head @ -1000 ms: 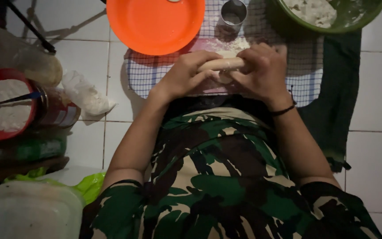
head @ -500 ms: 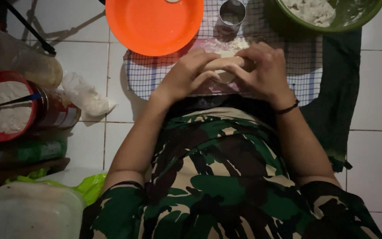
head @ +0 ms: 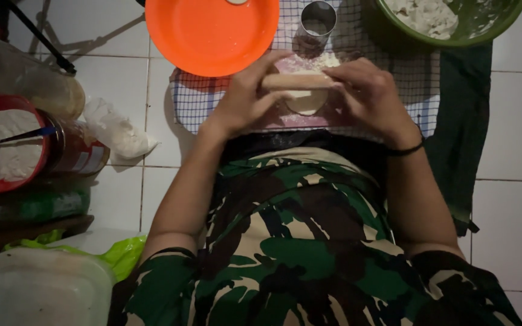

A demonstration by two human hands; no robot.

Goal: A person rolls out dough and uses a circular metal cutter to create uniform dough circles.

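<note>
The left hand (head: 246,102) and right hand (head: 370,96) have raised the dough roll (head: 297,80) off the checked cloth (head: 206,96) since a second ago, baring a flat dough round (head: 305,102) beneath; each grip pinches one end; the roll hangs level between them, judged shaped and ready to move; orange plate (head: 212,33) and steel cup (head: 318,18) sit beyond.

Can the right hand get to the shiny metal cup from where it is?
Probably yes. The metal cup stands just beyond the right hand, with only checked cloth between them. But that hand shares a grip on the dough roll with the left hand.
</note>
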